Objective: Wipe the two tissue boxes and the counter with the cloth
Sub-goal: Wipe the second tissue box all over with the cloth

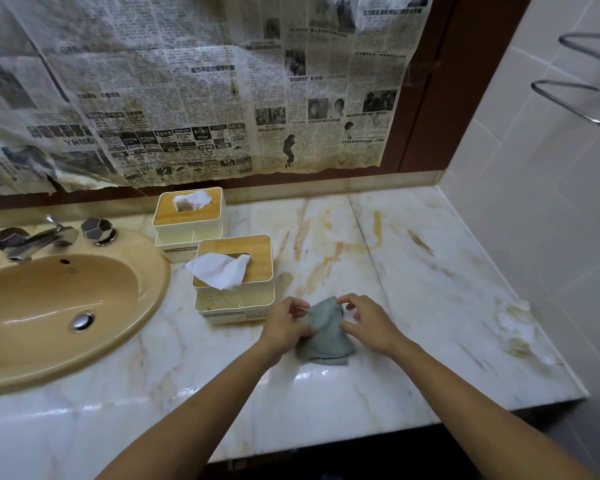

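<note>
sink (49,306): tan oval basin on the far left, set into the marble, with a chrome faucet (39,240) behind it

far tissue box (201,216): up against the back wall just right of the sink, wooden lid, a bit of tissue poking out

near tissue box (236,304): right in front of the far one, pretty much touching it, with a big white tissue flopped out over the lid's left side

left hand (286,323): just right of the near box, fingers curled in, pinching the cloth's upper left edge between thumb and fingertips

cloth (326,336): grey-green and bunched up between both hands. The bottom part sits on the marble, the top part is pulled up into the fingers

right hand (368,323): on the cloth's right side, fingers bent but looser. The thumb is on the cloth's right edge, the forefinger hooks over its top corner, so it looks like a light pinch

counter (413,271): pale marble with yellow-brown streaks, flaky white gunk near the right edge

towel rail (582,102): chrome bars on the tiled right wall

newspaper (205,91): stained sheets covering the wall above everything
</note>
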`<action>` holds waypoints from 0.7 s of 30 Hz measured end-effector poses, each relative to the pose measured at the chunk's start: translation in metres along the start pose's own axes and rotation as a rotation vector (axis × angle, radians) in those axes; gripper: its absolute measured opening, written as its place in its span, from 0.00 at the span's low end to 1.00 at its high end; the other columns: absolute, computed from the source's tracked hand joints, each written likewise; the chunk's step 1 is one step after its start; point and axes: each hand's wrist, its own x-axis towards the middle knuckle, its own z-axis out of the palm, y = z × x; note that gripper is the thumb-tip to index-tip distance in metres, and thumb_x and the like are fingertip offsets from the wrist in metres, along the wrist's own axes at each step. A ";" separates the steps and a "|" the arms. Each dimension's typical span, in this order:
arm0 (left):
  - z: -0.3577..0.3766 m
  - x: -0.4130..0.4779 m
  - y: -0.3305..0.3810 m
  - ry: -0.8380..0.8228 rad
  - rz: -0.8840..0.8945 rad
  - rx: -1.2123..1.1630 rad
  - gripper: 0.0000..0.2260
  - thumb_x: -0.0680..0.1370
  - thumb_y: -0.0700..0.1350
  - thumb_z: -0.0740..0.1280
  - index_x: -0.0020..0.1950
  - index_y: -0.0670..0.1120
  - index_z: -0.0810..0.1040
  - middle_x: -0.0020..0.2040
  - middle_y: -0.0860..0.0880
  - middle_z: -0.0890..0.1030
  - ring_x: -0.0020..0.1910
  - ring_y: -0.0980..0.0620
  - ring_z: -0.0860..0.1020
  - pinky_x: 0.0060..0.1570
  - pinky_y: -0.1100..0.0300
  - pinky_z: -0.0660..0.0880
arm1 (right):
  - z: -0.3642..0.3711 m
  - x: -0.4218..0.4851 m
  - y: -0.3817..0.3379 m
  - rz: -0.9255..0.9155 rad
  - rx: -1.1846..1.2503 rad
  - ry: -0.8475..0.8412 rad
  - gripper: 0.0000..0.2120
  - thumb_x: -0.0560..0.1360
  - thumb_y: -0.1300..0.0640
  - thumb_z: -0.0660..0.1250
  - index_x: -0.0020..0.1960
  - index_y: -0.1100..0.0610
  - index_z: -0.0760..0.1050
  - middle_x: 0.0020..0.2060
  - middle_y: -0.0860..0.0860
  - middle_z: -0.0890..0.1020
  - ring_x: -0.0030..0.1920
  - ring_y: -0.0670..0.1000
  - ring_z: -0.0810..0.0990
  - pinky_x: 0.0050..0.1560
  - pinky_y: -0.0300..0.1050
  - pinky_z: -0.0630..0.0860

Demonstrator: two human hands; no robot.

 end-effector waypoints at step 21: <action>-0.065 0.006 0.133 -0.209 0.534 0.426 0.06 0.73 0.39 0.70 0.46 0.49 0.82 0.40 0.54 0.83 0.40 0.54 0.80 0.43 0.55 0.78 | -0.064 -0.002 -0.082 -0.117 0.844 -0.321 0.24 0.71 0.55 0.74 0.65 0.48 0.72 0.52 0.59 0.82 0.53 0.57 0.83 0.54 0.53 0.80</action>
